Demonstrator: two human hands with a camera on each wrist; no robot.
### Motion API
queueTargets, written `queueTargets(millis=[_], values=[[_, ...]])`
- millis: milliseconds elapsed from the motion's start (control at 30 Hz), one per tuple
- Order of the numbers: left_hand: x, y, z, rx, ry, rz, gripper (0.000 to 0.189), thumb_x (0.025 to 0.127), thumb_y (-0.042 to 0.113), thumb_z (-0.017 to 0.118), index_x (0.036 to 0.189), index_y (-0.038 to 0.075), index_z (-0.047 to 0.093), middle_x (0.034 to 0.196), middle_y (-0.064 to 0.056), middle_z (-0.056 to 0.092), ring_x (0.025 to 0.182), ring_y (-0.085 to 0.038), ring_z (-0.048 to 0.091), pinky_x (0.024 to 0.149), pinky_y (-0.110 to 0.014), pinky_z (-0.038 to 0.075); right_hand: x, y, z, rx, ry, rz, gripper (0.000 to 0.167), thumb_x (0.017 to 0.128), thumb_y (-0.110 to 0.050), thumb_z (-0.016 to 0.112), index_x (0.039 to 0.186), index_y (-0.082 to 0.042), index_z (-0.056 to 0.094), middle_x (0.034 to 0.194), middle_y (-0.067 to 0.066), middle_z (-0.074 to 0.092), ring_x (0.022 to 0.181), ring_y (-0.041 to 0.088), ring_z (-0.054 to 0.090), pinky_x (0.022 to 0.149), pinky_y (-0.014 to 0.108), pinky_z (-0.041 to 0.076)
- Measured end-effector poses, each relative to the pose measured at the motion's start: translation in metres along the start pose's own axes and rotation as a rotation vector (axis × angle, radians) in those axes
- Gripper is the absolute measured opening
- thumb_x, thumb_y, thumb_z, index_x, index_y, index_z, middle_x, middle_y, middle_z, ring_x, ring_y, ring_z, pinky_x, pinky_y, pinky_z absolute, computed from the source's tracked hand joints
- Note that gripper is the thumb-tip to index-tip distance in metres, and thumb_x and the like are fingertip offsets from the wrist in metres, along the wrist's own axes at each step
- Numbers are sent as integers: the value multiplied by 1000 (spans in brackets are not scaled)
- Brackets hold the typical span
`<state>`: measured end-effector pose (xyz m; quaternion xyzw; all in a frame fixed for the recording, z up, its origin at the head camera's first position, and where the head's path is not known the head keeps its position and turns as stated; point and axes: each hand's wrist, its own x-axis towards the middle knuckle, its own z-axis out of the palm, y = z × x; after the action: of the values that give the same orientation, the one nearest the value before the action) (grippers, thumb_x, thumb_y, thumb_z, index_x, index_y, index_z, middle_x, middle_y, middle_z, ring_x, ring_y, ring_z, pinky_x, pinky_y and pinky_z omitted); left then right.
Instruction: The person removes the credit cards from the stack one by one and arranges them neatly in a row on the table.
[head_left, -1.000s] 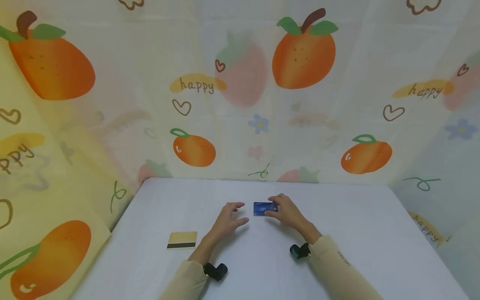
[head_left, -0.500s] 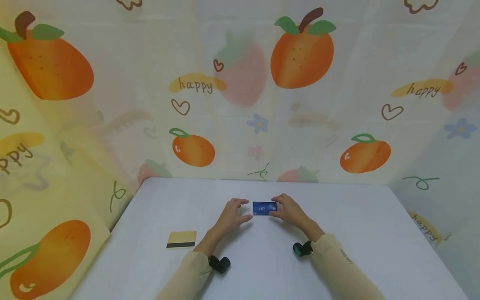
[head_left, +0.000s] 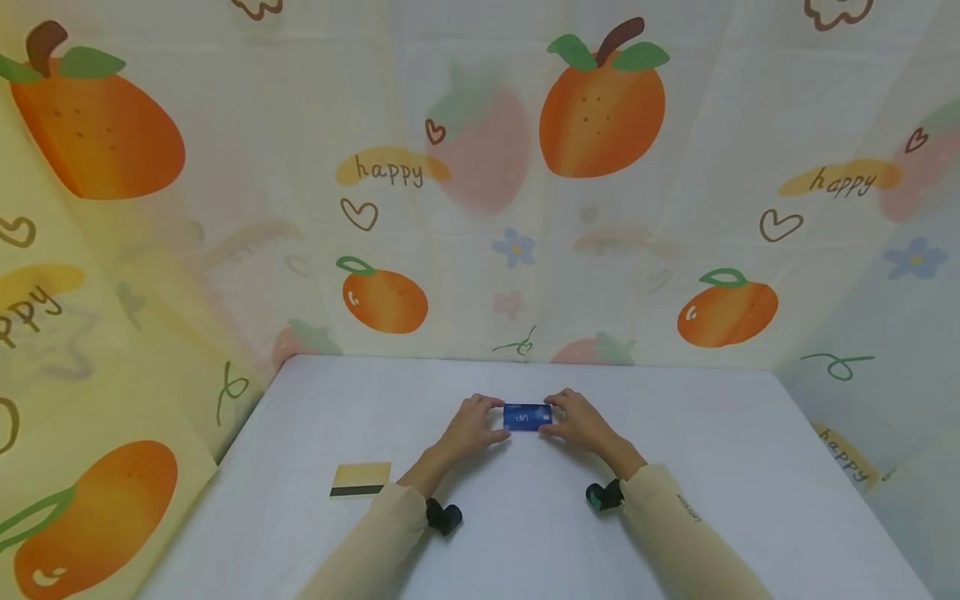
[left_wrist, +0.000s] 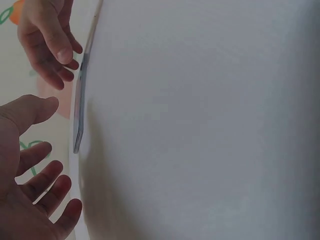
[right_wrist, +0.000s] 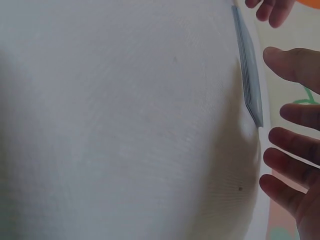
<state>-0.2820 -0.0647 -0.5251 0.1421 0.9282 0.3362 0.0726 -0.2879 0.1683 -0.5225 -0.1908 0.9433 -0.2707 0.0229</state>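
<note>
Tabletop point(head_left: 712, 467): pale lavender-white cloth, smooth. A gold card w/ black stripe point(head_left: 361, 480) lies flat on its left part, stripe along the near edge, well apart from everything else. Backdrop curtain point(head_left: 247, 167) hangs behind & on both sides: cream fabric printed w/ oranges, faded strawberries, small blue flowers, brown hearts & the word "happy". Wrist views: mostly bare cloth, plus a strip of curtain at the edge.
</note>
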Motion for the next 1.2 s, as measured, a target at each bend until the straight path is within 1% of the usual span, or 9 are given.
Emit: queueTargets(millis=[133, 167, 200, 433, 500, 600, 733, 1033, 1200], values=[[6, -1, 4, 55, -5, 26, 53, 83, 30, 76, 129, 11, 59, 129, -14, 56, 123, -31, 49, 106, -47, 42, 2, -1, 0, -17, -18, 16, 56, 83, -34, 76, 124, 1, 61, 117, 21, 59, 112, 35, 56, 101, 48, 44], [8, -1, 6, 72, -5, 29, 53, 83, 30, 76, 129, 11, 59, 130, -14, 56, 123, -30, 49, 106, -46, 42, 1, -7, -4, -10, -31, 39, 56, 81, -30, 77, 124, 2, 61, 117, 21, 59, 113, 37, 55, 102, 51, 43], [9, -1, 7, 88, -5, 33, 53, 84, 31, 75, 130, 11, 59, 130, -13, 56, 123, -30, 50, 106, -45, 42, 2, -8, -3, -19, -35, 46, 56, 81, -29, 78, 124, 2, 61, 118, 21, 59, 113, 37, 55, 102, 50, 42], [13, 8, 7, 84, -12, 32, 55, 82, 28, 76, 130, 7, 59, 129, -16, 56, 122, -33, 51, 106, -48, 41, 5, -13, -4, -91, -65, 88, 57, 79, -29, 79, 126, 0, 61, 119, 18, 59, 112, 32, 56, 102, 47, 44], [14, 8, 7, 109, -15, 30, 55, 82, 28, 77, 129, 7, 59, 128, -16, 57, 121, -32, 52, 106, -47, 42, 6, -13, -3, -91, -77, 100, 58, 80, -29, 79, 127, -1, 61, 121, 18, 59, 114, 32, 55, 103, 46, 44], [17, 5, 8, 150, -28, 13, 57, 82, 30, 77, 130, 7, 59, 129, -15, 56, 121, -30, 52, 106, -45, 42, 9, -11, -2, -110, -91, 91, 58, 79, -28, 80, 127, -1, 61, 121, 18, 59, 113, 32, 55, 102, 46, 44], [21, 1, 9, 172, -50, 4, 59, 82, 31, 77, 133, 8, 57, 132, -14, 54, 123, -28, 51, 107, -44, 41, 13, -10, -2, -136, -106, 84, 58, 78, -27, 81, 126, -1, 61, 119, 18, 59, 111, 31, 55, 102, 47, 44], [27, -3, 8, 197, -66, 48, 61, 80, 32, 78, 132, 8, 58, 132, -14, 55, 121, -29, 50, 107, -44, 40, 18, -8, -1, -191, -123, 43, 55, 75, -25, 81, 121, -1, 64, 114, 16, 60, 106, 30, 55, 99, 45, 45], [29, -5, 8, 223, -81, 65, 62, 80, 33, 77, 134, 10, 57, 132, -12, 55, 121, -27, 50, 106, -43, 40, 21, -9, -3, -185, -134, 43, 55, 74, -24, 82, 121, 0, 65, 111, 15, 60, 104, 28, 56, 98, 44, 46]])
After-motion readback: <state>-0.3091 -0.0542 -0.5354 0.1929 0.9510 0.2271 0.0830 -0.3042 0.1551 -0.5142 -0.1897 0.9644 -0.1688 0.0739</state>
